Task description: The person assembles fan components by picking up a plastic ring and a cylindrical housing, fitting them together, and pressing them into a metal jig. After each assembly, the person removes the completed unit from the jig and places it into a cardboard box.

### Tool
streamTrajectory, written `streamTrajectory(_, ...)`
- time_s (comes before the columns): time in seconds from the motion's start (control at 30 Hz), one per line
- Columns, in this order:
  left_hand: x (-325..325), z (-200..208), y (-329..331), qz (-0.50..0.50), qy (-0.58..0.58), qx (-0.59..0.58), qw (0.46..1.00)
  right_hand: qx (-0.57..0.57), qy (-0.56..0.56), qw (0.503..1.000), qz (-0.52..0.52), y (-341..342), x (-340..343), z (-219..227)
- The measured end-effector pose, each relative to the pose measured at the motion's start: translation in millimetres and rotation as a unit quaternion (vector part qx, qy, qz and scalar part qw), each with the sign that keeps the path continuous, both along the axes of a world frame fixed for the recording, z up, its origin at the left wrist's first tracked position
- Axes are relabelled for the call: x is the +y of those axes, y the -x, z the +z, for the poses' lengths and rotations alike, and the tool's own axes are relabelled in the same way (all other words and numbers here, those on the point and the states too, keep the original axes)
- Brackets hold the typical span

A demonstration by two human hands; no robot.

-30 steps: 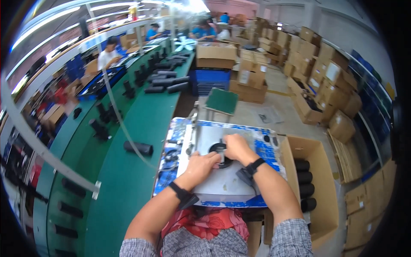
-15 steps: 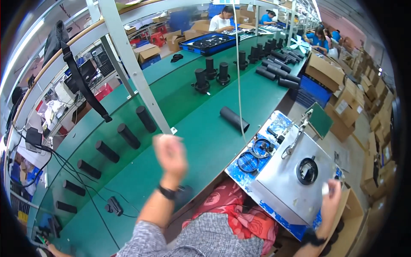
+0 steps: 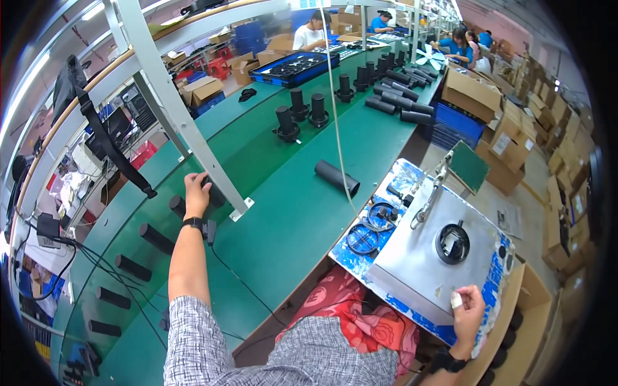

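Note:
My left hand (image 3: 197, 193) reaches far left to the metal post, its fingers closed around the upper end of a dark tube (image 3: 216, 195) standing there. A black band circles that wrist, and a small black device (image 3: 210, 231) with a cord shows beside it. Over the near right corner of a silver metal box (image 3: 412, 264), my right hand (image 3: 468, 315) has its fingers curled, with no object visible in them. One of its fingertips wears a white covering. A black ring fitting (image 3: 452, 242) sits on the box top.
More dark tubes (image 3: 156, 238) stand along the green bench (image 3: 270, 225); one tube (image 3: 337, 177) lies mid-bench. Black rings (image 3: 363, 238) rest on the blue-white board. Tubes on bases (image 3: 284, 125) and a pile (image 3: 399, 93) are farther off. Co-workers (image 3: 311, 32) sit beyond; cartons (image 3: 512, 151) stack at right.
My left hand has moved left and forward from over the bench to the tube by the post. My right hand has come nearer and left, beside the box corner. The view has shifted slightly.

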State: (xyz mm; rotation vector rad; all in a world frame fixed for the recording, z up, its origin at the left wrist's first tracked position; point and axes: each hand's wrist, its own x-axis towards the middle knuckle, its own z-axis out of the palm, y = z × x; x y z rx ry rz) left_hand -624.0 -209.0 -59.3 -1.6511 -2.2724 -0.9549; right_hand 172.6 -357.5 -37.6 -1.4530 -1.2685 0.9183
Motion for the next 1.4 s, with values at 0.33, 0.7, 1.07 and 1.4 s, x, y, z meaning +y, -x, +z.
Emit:
streamTrajectory(0.33,-147.4,85.8,-317.6,-0.174,-0.312,-0.035,0.934,-0.172,-0.101,0.96,0.194,115.0,-9.0,75.7)
streamTrajectory(0.7,-85.0,60.0,-512.5,-0.539,-0.041,-0.416,0.731,0.013,-0.194,0.981,-0.015,40.8,80.4,96.3)
streamTrajectory(1.07,-69.1,27.4,-522.2,-0.53,-0.053,-0.154,0.832,-0.248,-0.111,0.96,-0.063,16.0,106.0,82.9)
streamTrajectory(1.4,-70.5,27.8,-525.2,-0.532,-0.058,-0.13,0.835,-0.325,-0.124,0.933,-0.089,15.5,110.5,70.1)
